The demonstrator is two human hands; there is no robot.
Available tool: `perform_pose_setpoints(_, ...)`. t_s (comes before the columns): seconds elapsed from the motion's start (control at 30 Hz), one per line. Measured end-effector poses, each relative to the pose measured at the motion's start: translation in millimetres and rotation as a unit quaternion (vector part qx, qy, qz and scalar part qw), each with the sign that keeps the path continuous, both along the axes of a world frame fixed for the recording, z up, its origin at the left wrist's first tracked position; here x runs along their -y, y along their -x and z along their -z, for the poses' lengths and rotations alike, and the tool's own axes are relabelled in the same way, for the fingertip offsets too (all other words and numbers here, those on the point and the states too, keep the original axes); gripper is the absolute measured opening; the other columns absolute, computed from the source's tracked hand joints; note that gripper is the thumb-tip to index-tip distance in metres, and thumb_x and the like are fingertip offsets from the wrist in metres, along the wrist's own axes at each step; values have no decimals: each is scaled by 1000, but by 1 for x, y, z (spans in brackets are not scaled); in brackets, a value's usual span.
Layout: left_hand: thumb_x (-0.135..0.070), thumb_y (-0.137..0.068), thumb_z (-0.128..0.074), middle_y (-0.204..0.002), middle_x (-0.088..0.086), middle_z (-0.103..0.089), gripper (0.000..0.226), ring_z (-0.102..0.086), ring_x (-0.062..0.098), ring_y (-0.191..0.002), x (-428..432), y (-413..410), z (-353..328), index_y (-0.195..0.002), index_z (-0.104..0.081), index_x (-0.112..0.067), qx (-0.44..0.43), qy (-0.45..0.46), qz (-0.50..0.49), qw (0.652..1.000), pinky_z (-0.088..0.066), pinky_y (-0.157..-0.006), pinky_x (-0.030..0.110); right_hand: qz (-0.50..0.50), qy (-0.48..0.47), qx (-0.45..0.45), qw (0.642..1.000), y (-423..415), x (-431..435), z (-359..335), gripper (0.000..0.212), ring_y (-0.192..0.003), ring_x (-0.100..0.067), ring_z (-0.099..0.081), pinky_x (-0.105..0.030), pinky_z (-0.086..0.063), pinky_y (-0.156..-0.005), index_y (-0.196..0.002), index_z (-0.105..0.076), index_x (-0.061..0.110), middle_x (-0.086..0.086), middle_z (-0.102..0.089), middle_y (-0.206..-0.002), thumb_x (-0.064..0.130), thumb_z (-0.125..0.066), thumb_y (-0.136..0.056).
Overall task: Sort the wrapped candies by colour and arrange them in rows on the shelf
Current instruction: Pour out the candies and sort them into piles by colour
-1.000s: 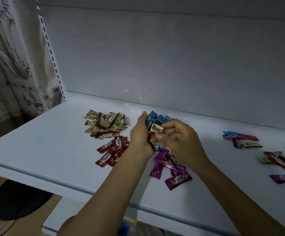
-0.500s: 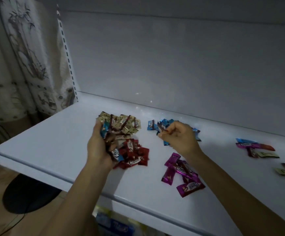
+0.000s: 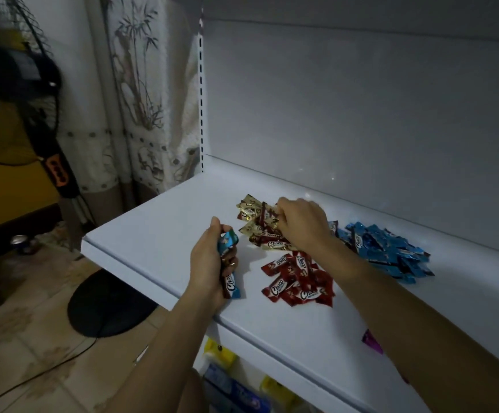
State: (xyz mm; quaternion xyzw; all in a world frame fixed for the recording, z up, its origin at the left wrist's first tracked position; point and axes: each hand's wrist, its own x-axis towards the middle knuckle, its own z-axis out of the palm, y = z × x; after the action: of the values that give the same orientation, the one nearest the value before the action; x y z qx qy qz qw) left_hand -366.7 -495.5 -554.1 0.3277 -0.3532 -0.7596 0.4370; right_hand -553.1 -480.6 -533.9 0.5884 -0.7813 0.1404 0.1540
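White shelf (image 3: 153, 231) bears a gold pile (image 3: 248, 205), red pile (image 3: 299, 277) and blue pile (image 3: 391, 253); left hand (image 3: 206, 266) clamps blue candies (image 3: 228, 242), while right hand (image 3: 302, 223), fingers curled, apparently pinches a gold candy (image 3: 265, 217) over its pile, best laid flat and aligned.

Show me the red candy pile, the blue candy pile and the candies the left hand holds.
red candy pile (image 3: 297, 278): head view, a wrapper mid-pile.
blue candy pile (image 3: 388, 251): head view, a wrapper mid-pile.
held candies (image 3: 232, 289): head view, lower blue wrapper end.
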Motion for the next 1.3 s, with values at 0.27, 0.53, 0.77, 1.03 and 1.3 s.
perform_pose_setpoints(0.27, -37, -96, -50, -58, -6, -59, 35, -59, 4, -56, -8, 12, 2, -69, -56, -15, 91, 171, -14, 981, -44, -50, 17, -40, 17, 355, 934, -51, -38, -26, 69, -65, -15, -62, -28, -49, -68, -86, -66, 10, -1, -65, -72, 70, -31, -85)
perform_pose_setpoints(0.53, -41, -97, -46, -56, -1, -44, 45, -43, 7, -53, -12, 8, 4, -70, -48, -6, 102, 225, 25, 969, -37, -51, 18, -114, -45, 527, 841, -70, -70, -20, 23, -46, -7, -57, -17, -46, -48, -83, -60, 2, -6, -66, -65, 23, -60, -92)
perform_pose_setpoints(0.77, -37, -92, -58, -54, -5, -40, 38, -35, 4, -48, -10, 8, 7, -58, -49, -21, 125, 252, 36, 959, -34, -46, 16, 76, 180, 278, 941, 32, -109, -5, 16, -65, -17, -64, -30, -51, -60, -87, -68, 12, -1, -69, -74, 23, -58, -93)
perform_pose_setpoints(1.03, -35, -93, -56, -56, -1, -40, 36, -35, 4, -47, -11, 11, 7, -63, -49, -16, 145, 256, 32, 955, -35, -46, 18, 206, -25, -63, 976, 108, -143, 23, 43, -75, -27, -57, -35, -38, -77, -79, -68, 10, -7, -62, -79, 25, -29, -92)
perform_pose_setpoints(1.3, -35, -97, -51, -54, -5, -34, 38, -26, 8, -49, 1, 3, 5, -65, -38, -19, -36, 46, 51, 997, -24, -40, 19, 2, 128, 54, 990, 8, -118, -9, 45, -85, -17, -62, -37, -44, -84, -105, -68, 15, 1, -68, -96, 47, -39, -93)
